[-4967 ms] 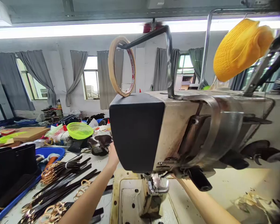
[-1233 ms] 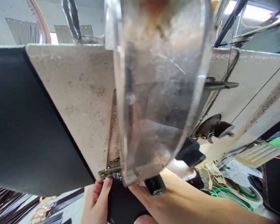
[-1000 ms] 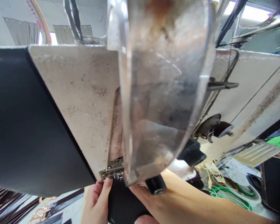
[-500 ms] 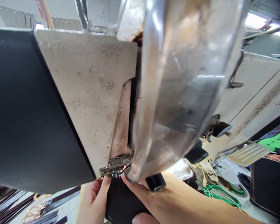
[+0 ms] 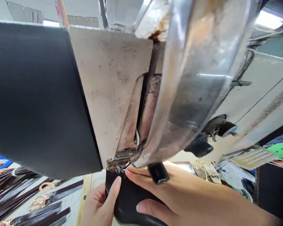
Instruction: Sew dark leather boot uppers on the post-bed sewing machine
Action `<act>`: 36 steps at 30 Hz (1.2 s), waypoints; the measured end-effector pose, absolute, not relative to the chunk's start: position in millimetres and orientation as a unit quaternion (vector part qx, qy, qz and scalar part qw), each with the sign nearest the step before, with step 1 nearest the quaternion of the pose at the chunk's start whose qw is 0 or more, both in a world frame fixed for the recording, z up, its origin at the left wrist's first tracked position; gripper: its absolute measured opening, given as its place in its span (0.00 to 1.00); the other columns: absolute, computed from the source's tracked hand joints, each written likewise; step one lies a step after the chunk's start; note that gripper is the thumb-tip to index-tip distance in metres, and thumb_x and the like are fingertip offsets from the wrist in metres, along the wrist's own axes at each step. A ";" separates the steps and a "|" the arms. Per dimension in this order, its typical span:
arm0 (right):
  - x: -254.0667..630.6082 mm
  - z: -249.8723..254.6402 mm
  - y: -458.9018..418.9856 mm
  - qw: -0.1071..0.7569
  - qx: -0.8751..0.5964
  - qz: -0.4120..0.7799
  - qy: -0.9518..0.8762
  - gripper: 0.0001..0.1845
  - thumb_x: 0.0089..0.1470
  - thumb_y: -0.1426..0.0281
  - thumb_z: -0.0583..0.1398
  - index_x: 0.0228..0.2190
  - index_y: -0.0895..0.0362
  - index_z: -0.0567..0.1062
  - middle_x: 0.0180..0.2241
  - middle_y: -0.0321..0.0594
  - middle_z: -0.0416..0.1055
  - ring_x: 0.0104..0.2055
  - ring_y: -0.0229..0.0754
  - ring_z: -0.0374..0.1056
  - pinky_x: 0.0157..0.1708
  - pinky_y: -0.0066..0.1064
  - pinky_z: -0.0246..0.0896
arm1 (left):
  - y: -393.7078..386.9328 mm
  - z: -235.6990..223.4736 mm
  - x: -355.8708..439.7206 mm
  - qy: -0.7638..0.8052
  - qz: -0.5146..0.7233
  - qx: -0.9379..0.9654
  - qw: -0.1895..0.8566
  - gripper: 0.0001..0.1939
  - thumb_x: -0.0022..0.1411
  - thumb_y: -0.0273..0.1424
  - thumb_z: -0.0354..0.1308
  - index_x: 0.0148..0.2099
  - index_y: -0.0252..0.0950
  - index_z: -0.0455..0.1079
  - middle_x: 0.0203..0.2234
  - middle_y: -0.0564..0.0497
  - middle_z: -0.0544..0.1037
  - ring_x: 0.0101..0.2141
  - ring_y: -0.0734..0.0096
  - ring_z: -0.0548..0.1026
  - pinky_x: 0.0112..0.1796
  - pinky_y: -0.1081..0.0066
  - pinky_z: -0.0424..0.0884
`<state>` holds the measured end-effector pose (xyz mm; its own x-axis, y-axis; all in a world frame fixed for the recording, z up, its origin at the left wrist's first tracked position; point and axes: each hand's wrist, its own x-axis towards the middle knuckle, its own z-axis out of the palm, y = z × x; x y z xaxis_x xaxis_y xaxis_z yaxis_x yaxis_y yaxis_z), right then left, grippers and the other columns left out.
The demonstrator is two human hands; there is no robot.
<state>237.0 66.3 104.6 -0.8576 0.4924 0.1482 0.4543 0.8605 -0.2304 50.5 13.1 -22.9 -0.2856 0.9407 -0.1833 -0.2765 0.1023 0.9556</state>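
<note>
A piece of black leather (image 5: pixel 129 201) lies under the presser foot (image 5: pixel 119 169) of a sewing machine (image 5: pixel 101 75). My left hand (image 5: pixel 100 204) grips its left edge, with the thumb on top and the other fingers curled at the side, partly hidden. My right hand (image 5: pixel 172 191) rests flat on the leather from the right. Its fingertips reach close to the foot, and its thumb is spread away from them. A clear curved plastic guard (image 5: pixel 193 94) hangs in front of the machine head, above the right hand. The needle point cannot be made out.
Black straps with gold-coloured metal clasps (image 5: pixel 41 201) lie at the lower left. A dark panel (image 5: pixel 37 100) covers the upper left. A black knob (image 5: pixel 199 146) sticks out of the machine at right, near a dark tray-like object (image 5: pixel 271 188) and a beige slotted plate (image 5: pixel 252 158).
The view has shifted, so the machine sits further right. My left thumb has moved back from the foot and shows more fully on the leather. The right thumb is more exposed.
</note>
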 end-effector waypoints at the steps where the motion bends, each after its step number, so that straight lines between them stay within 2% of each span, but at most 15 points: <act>1: 237.4 104.7 66.5 0.096 -0.251 0.093 -0.959 0.26 0.59 0.65 0.66 0.58 0.51 0.74 0.53 0.40 0.77 0.49 0.47 0.76 0.47 0.30 0.70 | 14.5 -24.8 50.6 0.545 0.594 0.312 0.503 0.29 0.50 0.55 0.68 0.20 0.35 0.66 0.15 0.55 0.65 0.20 0.76 0.60 0.23 0.76 0.60; 8: 236.2 107.2 64.8 0.057 -0.285 0.141 -0.946 0.27 0.65 0.62 0.60 0.63 0.49 0.68 0.52 0.43 0.78 0.46 0.50 0.77 0.47 0.38 0.73 | 19.6 -30.7 46.5 0.561 0.593 0.319 0.481 0.31 0.48 0.58 0.68 0.19 0.35 0.66 0.15 0.54 0.68 0.18 0.76 0.62 0.20 0.77 0.60; 10: 236.1 109.4 66.5 0.050 -0.296 0.152 -0.942 0.27 0.66 0.60 0.58 0.64 0.48 0.67 0.56 0.44 0.75 0.50 0.51 0.76 0.51 0.39 0.71 | 20.3 -30.9 45.3 0.557 0.588 0.318 0.493 0.31 0.47 0.58 0.68 0.19 0.35 0.66 0.14 0.54 0.67 0.18 0.76 0.63 0.20 0.77 0.61; 12: 240.5 110.9 69.6 0.041 -0.302 0.174 -0.936 0.24 0.68 0.59 0.55 0.62 0.47 0.69 0.59 0.42 0.72 0.54 0.50 0.74 0.53 0.37 0.69 | 21.0 -29.3 42.6 0.550 0.582 0.321 0.505 0.31 0.47 0.58 0.69 0.19 0.34 0.67 0.14 0.54 0.68 0.18 0.76 0.64 0.20 0.77 0.61; 14: 251.2 108.7 72.6 0.036 -0.321 0.196 -0.926 0.22 0.71 0.58 0.52 0.60 0.47 0.72 0.56 0.40 0.75 0.54 0.49 0.74 0.53 0.37 0.70 | 21.9 -24.9 36.6 0.540 0.580 0.312 0.524 0.29 0.45 0.55 0.72 0.19 0.33 0.68 0.14 0.54 0.70 0.18 0.76 0.64 0.21 0.77 0.62; 17: 273.5 94.8 71.9 0.103 -0.320 0.226 -0.914 0.21 0.70 0.57 0.52 0.57 0.47 0.75 0.50 0.38 0.78 0.52 0.47 0.75 0.51 0.35 0.72 | 25.9 -15.1 19.5 0.520 0.556 0.258 0.595 0.24 0.42 0.48 0.76 0.20 0.33 0.73 0.15 0.53 0.74 0.19 0.76 0.68 0.23 0.77 0.66; 20: 283.5 74.4 64.5 0.198 -0.266 0.234 -0.914 0.20 0.69 0.61 0.55 0.59 0.45 0.73 0.50 0.36 0.78 0.52 0.43 0.76 0.49 0.28 0.72 | 34.6 -6.7 -2.3 0.494 0.487 0.219 0.687 0.22 0.39 0.46 0.78 0.28 0.33 0.80 0.23 0.48 0.82 0.26 0.67 0.79 0.31 0.74 0.75; 22: 276.5 64.8 58.8 0.227 -0.248 0.197 -0.921 0.21 0.68 0.64 0.57 0.61 0.48 0.71 0.53 0.39 0.77 0.54 0.42 0.74 0.52 0.27 0.71 | 40.8 -2.3 -13.2 0.484 0.437 0.253 0.715 0.25 0.38 0.44 0.79 0.34 0.32 0.82 0.29 0.45 0.84 0.30 0.63 0.81 0.34 0.72 0.77; 24: 262.2 61.2 55.0 0.249 -0.233 0.139 -0.930 0.21 0.68 0.67 0.57 0.60 0.51 0.71 0.55 0.42 0.75 0.57 0.42 0.71 0.57 0.30 0.67 | 44.6 2.5 -17.8 0.470 0.404 0.307 0.722 0.25 0.41 0.40 0.79 0.40 0.31 0.83 0.35 0.42 0.85 0.32 0.63 0.82 0.36 0.72 0.77; 26: 248.2 61.2 54.9 0.276 -0.191 0.081 -0.938 0.18 0.70 0.69 0.53 0.57 0.55 0.73 0.54 0.44 0.77 0.56 0.40 0.72 0.61 0.30 0.63 | 45.2 8.0 -17.3 0.448 0.392 0.344 0.726 0.27 0.45 0.38 0.77 0.47 0.33 0.81 0.41 0.40 0.84 0.38 0.60 0.82 0.43 0.69 0.76; 28: 239.6 60.0 58.7 0.277 -0.149 0.045 -0.948 0.18 0.72 0.72 0.49 0.53 0.58 0.76 0.49 0.44 0.80 0.53 0.39 0.74 0.60 0.27 0.63 | 43.6 13.1 -14.9 0.445 0.390 0.365 0.719 0.26 0.48 0.37 0.76 0.50 0.35 0.80 0.43 0.41 0.84 0.41 0.59 0.82 0.49 0.65 0.74; 31: 236.4 48.1 69.0 0.305 -0.102 0.011 -0.947 0.21 0.73 0.72 0.46 0.51 0.61 0.77 0.44 0.43 0.82 0.50 0.39 0.76 0.58 0.26 0.65 | 40.6 17.8 -12.9 0.468 0.380 0.389 0.697 0.25 0.49 0.37 0.74 0.50 0.37 0.80 0.41 0.44 0.84 0.40 0.61 0.81 0.48 0.66 0.73; 34: 236.6 29.6 78.3 0.367 -0.080 -0.010 -0.927 0.21 0.73 0.69 0.45 0.50 0.59 0.76 0.44 0.41 0.82 0.48 0.38 0.76 0.59 0.27 0.63 | 39.0 19.5 -13.2 0.480 0.374 0.395 0.688 0.24 0.48 0.38 0.74 0.48 0.36 0.81 0.40 0.43 0.85 0.39 0.61 0.81 0.44 0.67 0.74; 36: 236.4 22.4 82.0 0.367 -0.082 -0.003 -0.927 0.19 0.73 0.70 0.47 0.50 0.57 0.76 0.45 0.40 0.81 0.50 0.37 0.76 0.59 0.26 0.62 | 38.6 20.2 -12.8 0.489 0.375 0.397 0.680 0.24 0.47 0.39 0.75 0.47 0.35 0.82 0.40 0.42 0.85 0.37 0.60 0.82 0.42 0.66 0.74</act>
<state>236.4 82.0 22.4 -0.7174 0.1504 0.6802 0.1543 0.9865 -0.0553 -12.8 38.6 20.2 0.2401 0.8984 -0.3678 -0.1213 0.4036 0.9068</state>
